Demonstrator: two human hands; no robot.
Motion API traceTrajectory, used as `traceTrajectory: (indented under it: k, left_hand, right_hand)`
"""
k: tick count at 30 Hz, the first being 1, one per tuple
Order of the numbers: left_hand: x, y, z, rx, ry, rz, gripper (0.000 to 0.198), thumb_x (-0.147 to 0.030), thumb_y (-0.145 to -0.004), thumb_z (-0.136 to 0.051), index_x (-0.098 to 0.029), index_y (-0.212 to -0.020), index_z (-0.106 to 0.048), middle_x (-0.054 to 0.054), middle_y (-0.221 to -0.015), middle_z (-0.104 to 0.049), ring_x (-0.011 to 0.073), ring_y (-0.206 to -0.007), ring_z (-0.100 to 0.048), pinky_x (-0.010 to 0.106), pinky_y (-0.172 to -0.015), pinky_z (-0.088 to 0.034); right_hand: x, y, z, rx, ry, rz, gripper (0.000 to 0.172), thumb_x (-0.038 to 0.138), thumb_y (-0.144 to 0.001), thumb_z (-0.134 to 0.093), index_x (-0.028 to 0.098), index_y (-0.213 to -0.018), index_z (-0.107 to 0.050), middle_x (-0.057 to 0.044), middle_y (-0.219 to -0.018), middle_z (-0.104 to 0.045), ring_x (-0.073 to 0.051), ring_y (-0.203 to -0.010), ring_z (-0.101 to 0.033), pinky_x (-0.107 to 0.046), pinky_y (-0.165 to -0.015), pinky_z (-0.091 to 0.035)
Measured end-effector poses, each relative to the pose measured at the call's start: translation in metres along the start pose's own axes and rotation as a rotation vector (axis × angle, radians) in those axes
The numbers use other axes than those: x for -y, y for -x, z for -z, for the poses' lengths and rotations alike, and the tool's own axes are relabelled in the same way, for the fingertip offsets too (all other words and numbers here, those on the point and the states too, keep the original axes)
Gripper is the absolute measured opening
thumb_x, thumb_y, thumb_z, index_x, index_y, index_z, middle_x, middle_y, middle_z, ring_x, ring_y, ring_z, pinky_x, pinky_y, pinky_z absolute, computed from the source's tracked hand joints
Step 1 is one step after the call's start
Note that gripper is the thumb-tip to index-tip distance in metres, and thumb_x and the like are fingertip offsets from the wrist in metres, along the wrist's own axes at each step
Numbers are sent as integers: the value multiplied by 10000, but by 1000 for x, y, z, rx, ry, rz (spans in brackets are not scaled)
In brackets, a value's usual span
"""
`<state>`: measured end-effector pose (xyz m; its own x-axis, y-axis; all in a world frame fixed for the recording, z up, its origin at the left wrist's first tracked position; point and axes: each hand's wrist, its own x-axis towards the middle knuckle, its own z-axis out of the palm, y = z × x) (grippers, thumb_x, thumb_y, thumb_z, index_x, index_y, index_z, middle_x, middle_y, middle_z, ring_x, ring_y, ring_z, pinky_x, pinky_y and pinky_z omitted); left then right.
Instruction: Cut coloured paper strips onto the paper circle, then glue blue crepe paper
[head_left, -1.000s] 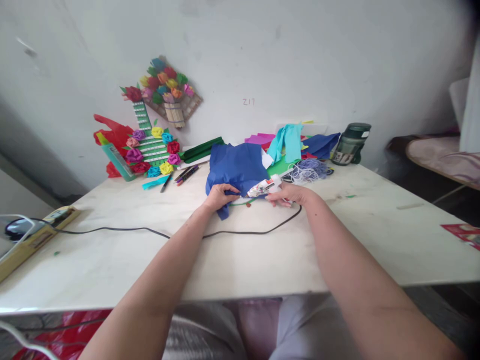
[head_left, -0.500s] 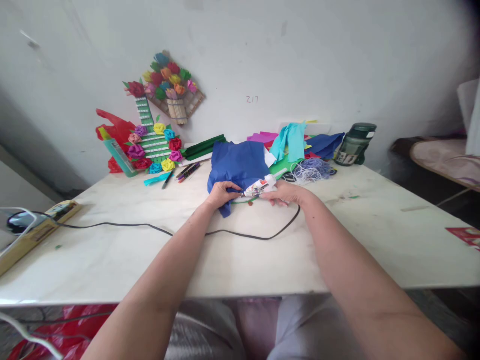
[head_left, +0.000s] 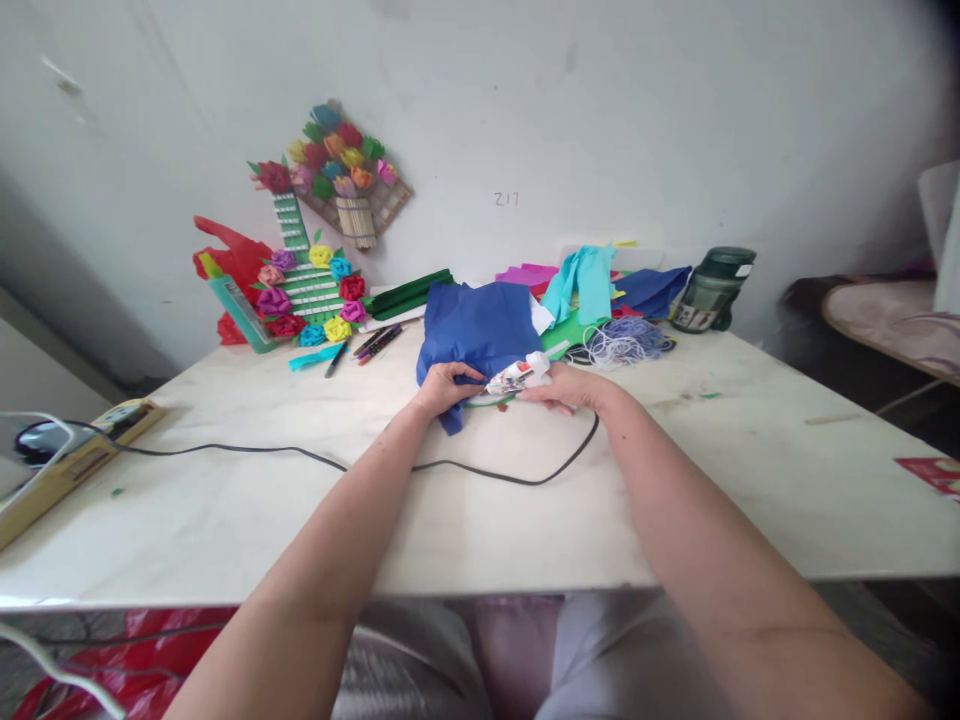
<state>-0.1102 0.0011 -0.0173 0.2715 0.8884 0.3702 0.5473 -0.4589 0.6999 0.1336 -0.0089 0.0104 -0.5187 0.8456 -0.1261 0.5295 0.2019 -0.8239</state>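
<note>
My right hand point(head_left: 562, 388) is wrapped round a white glue gun point(head_left: 517, 376) with a printed body, its nozzle pointing left. A black cord point(head_left: 480, 470) loops from beneath that hand across the table. My left hand point(head_left: 448, 390) pinches the near edge of a dark blue sheet point(head_left: 480, 325), paper or cloth, close to the nozzle. One corner of the sheet hangs down below my left fingers. A thin green-edged strip shows under the glue gun; most of it is hidden. The glue at the tip is too small to make out.
Behind lie dark green folded paper point(head_left: 412, 295), turquoise paper point(head_left: 581, 285), pale purple yarn point(head_left: 622, 342) and a dark green bottle point(head_left: 712, 290). At left stand a paper-flower guitar point(head_left: 311, 285) and a green glue bottle point(head_left: 241, 312), with pens point(head_left: 377, 344) nearby. A power strip point(head_left: 79, 470) sits at the left edge.
The glue gun and my right hand have shifted very slightly left. My left hand keeps its pinch on the blue sheet; the whole view has moved a touch.
</note>
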Motion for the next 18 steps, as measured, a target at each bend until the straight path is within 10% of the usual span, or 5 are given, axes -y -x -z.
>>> traceTrajectory:
  k: [18]
  left_hand:
    - [2, 0, 0, 1, -10, -4, 266, -340, -615, -664, -180, -826, -694, 21, -854, -696, 162, -782, -622, 248, -773, -464]
  right_hand:
    - [3, 6, 5, 67, -11, 42, 380, 485, -634, -653, 126, -742, -596, -14, -534, -614, -35, -299, -391, -169, -292, -316]
